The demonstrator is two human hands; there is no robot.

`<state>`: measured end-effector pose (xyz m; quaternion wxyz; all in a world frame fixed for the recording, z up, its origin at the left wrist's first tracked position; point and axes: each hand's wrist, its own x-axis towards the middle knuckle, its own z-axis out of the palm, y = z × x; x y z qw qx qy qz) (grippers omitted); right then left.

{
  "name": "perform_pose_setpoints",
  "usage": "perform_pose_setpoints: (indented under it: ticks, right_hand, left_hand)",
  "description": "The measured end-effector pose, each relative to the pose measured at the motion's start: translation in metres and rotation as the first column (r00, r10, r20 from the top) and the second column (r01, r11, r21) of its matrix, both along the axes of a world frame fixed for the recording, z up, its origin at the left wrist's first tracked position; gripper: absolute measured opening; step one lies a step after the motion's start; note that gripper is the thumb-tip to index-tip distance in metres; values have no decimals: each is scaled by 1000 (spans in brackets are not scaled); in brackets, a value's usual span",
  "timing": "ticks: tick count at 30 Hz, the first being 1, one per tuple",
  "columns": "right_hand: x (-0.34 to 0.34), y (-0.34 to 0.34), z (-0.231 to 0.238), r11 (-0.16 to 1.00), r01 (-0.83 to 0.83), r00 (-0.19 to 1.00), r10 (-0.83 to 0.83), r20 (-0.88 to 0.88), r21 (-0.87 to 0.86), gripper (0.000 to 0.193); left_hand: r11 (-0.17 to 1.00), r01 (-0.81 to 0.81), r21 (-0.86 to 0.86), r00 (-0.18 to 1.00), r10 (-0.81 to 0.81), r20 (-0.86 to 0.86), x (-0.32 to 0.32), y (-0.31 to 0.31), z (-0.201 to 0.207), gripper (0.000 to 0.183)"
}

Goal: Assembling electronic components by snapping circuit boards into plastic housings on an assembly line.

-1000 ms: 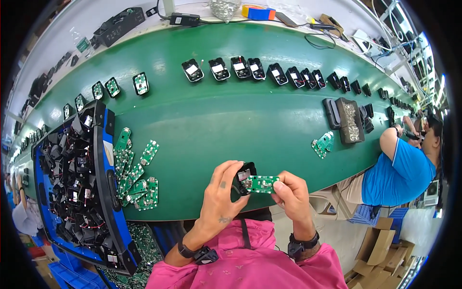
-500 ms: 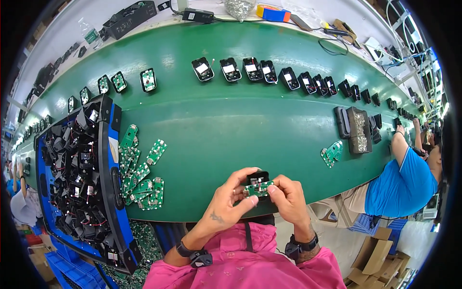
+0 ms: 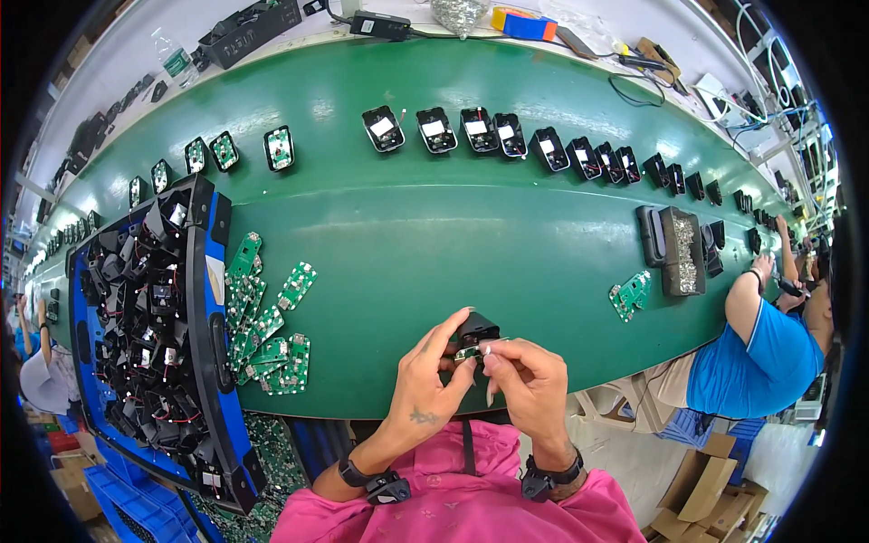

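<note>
Close to the table's near edge, my left hand point(image 3: 427, 376) is wrapped round a black plastic housing point(image 3: 478, 325). A green circuit board point(image 3: 466, 352), seen almost edge-on, lies at the housing's opening by my left thumb. My right hand point(image 3: 534, 376) has thumb and forefinger pinched together at the board's right side. A small pale bit shows at those fingertips, too small to name. My fingers hide most of the board and the inside of the housing.
Loose green boards point(image 3: 262, 330) lie in a pile at left, beside a blue-edged crate point(image 3: 237, 398) of black housings. Housings point(image 3: 437, 131) stand in a row along the back. At right are two boards point(image 3: 631, 294), a bin point(image 3: 685, 281) of small metal parts, and a co-worker point(image 3: 756, 348).
The board has turned from face-up to nearly edge-on, nearer the housing. The housing has tilted up, and my right fingers have shifted left into a pinch beside the board.
</note>
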<state>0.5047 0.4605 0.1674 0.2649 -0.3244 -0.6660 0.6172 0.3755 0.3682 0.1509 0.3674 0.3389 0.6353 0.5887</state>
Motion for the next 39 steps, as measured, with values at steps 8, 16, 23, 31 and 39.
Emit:
perform_pose_setpoints:
  ticks: [8, 16, 23, 31, 39]
  right_hand:
    - [-1, -7, -7, 968, 61, 998, -55, -32, 244, 5]
    - [-6, 7, 15, 776, -125, 981, 6, 192, 618, 7]
    - [-3, 13, 23, 778, -241, 962, 112, 250, 580, 12]
    - [-4, 13, 22, 681, -280, 949, 91, 301, 677, 12]
    - [-8, 12, 20, 653, -297, 942, 83, 324, 697, 10]
  left_hand:
    - [997, -72, 35, 997, 72, 4, 0, 1, 3, 61]
    - [993, -101, 67, 951, 116, -288, -3, -4, 15, 64]
    - [993, -107, 59, 964, 118, -240, -3, -5, 14, 67]
    - [988, -127, 84, 866, 152, -477, 1, -4, 15, 64]
    - [987, -106, 123, 755, 160, -635, 0, 0, 10, 61]
